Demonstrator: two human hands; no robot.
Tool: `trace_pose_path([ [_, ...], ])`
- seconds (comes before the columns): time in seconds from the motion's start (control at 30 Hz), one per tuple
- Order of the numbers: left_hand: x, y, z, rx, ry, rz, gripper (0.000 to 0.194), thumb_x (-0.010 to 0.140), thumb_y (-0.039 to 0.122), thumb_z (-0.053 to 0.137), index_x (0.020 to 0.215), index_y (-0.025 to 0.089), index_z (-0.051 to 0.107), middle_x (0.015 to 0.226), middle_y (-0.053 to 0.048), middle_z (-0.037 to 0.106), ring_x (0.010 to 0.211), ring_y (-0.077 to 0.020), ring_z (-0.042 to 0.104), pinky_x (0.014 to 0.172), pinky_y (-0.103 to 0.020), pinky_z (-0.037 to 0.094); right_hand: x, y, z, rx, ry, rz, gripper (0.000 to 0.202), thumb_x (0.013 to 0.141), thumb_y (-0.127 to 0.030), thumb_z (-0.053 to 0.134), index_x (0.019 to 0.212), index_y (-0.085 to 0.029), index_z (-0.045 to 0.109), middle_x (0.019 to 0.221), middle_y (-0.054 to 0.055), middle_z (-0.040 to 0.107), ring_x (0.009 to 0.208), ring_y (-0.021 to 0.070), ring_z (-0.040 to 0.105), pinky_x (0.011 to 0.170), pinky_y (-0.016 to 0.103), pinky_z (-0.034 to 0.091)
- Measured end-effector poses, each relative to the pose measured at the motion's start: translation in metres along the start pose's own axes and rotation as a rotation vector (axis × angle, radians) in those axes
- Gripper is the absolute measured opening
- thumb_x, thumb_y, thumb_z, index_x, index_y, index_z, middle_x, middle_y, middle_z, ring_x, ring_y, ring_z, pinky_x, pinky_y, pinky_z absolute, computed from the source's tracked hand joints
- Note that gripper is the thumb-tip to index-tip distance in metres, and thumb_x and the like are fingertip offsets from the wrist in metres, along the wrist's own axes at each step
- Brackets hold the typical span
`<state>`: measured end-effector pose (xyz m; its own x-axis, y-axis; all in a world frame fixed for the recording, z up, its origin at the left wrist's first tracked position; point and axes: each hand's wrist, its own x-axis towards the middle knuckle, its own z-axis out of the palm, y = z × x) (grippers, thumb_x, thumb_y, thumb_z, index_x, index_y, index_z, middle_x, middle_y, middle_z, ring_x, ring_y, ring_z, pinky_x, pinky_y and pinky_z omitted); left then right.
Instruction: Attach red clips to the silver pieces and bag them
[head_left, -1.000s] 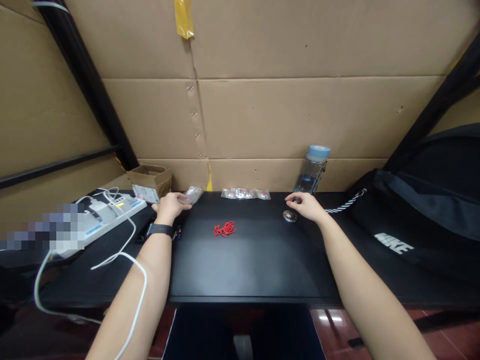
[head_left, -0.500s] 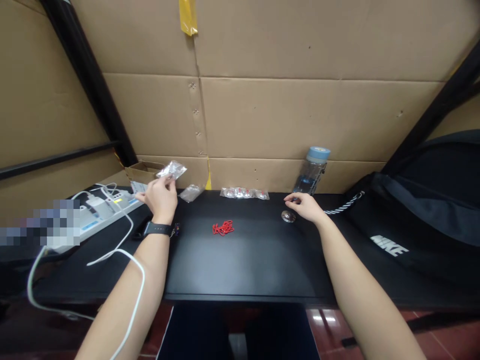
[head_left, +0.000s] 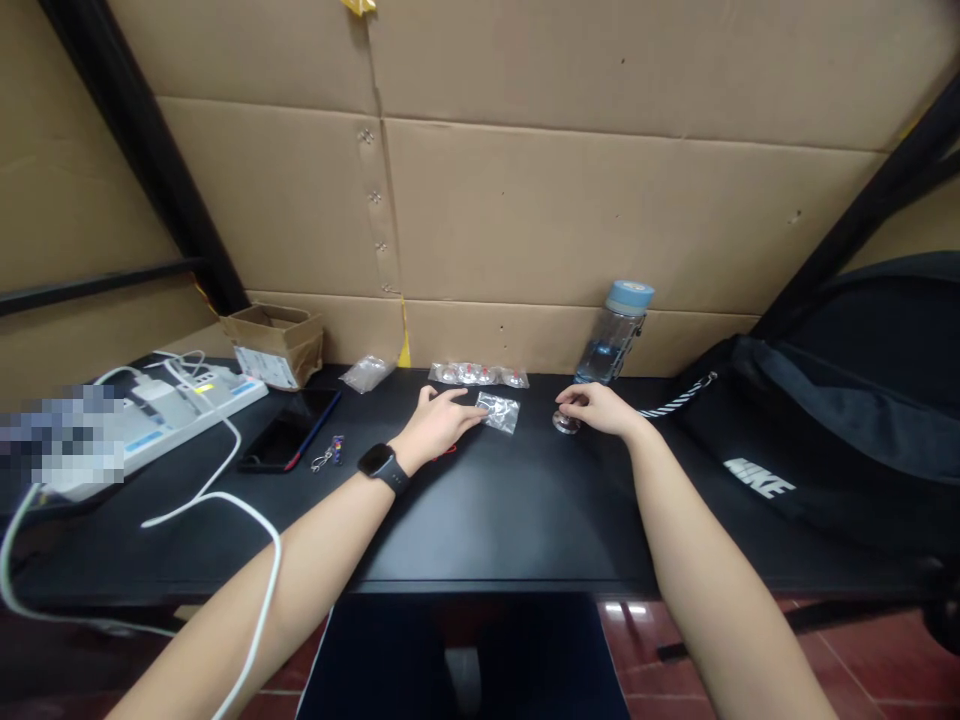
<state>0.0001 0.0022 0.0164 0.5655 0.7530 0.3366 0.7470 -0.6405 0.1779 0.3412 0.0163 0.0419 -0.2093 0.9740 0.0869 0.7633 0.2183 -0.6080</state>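
My left hand [head_left: 436, 425], with a dark watch on its wrist, reaches to the middle of the black table. Its thumb and a finger pinch the left edge of a small clear plastic bag [head_left: 501, 413], while other fingers stick out. Under that hand a bit of red cord [head_left: 445, 452] shows; the rest is hidden. At the right, the fingers of my right hand [head_left: 592, 408] close on a shiny round metal disc [head_left: 566, 424], which lies on the table and is partly covered by the fingertips.
Behind lie a strip of packaged round pieces [head_left: 478, 375] and another clear bag [head_left: 368, 374]. A water bottle [head_left: 611, 335] and black backpack [head_left: 847, 430] stand right. Leftward are a cardboard box [head_left: 277, 345], phone [head_left: 291, 432], keychain [head_left: 330, 453], power strip [head_left: 187, 415] and white cable [head_left: 277, 545] crossing my forearm.
My left hand has carried the clear bag from above the cardboard box rightward and down to the table's middle, over the red cord. My right hand has lowered its fingers onto the disc.
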Motion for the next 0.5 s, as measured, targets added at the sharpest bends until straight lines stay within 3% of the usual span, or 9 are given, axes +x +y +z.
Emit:
trace_pose_path([
  [0.1,0.002,0.000,-0.003,0.027,0.014,-0.035,0.035,0.102,0.049,0.047,0.126,0.036,0.068,0.125,-0.006,0.072,0.140,-0.0301,0.043,0.107,-0.050,0.019,-0.001,0.000,-0.001,0.016,-0.010,0.004,0.020,0.084,-0.027,0.067,0.098,-0.017,0.075,0.086,0.007,0.078,0.073,0.0183,0.071,0.067,0.027,0.054],
  [0.23,0.000,-0.017,-0.023,-0.049,0.051,-0.019,0.061,0.090,0.062,0.060,0.144,0.034,0.052,0.144,-0.008,0.059,0.138,-0.0330,0.043,0.105,-0.049,0.029,-0.003,-0.001,-0.006,-0.041,-0.052,0.005,0.030,0.082,-0.036,0.071,0.105,-0.017,0.074,0.093,0.008,0.078,0.079,0.0193,0.071,0.073,0.028,0.054],
  [0.3,-0.005,-0.033,-0.036,-0.083,0.055,0.004,0.042,0.098,0.054,0.052,0.131,0.032,0.063,0.136,-0.006,0.065,0.127,-0.0285,0.053,0.103,-0.044,0.034,-0.006,-0.001,-0.010,-0.077,-0.098,-0.010,0.039,0.077,-0.042,0.076,0.108,-0.018,0.075,0.099,0.008,0.078,0.086,0.0212,0.071,0.079,0.029,0.055],
  [0.4,-0.015,-0.057,-0.053,-0.125,-0.078,0.061,0.027,0.098,0.044,0.054,0.101,0.028,0.075,0.108,-0.003,0.075,0.105,-0.0228,0.065,0.095,-0.035,0.040,-0.009,-0.002,-0.015,-0.091,-0.170,-0.035,0.049,0.071,-0.045,0.080,0.113,-0.021,0.074,0.109,0.007,0.077,0.093,0.0236,0.070,0.084,0.031,0.054],
  [0.5,-0.022,-0.068,-0.058,-0.192,-0.184,0.088,0.019,0.092,0.041,0.063,0.096,0.028,0.077,0.101,0.000,0.077,0.096,-0.0201,0.068,0.087,-0.029,0.044,-0.010,0.000,-0.016,-0.126,-0.134,-0.021,0.056,0.066,-0.043,0.083,0.117,-0.022,0.073,0.115,0.007,0.075,0.097,0.0258,0.069,0.087,0.034,0.054],
])
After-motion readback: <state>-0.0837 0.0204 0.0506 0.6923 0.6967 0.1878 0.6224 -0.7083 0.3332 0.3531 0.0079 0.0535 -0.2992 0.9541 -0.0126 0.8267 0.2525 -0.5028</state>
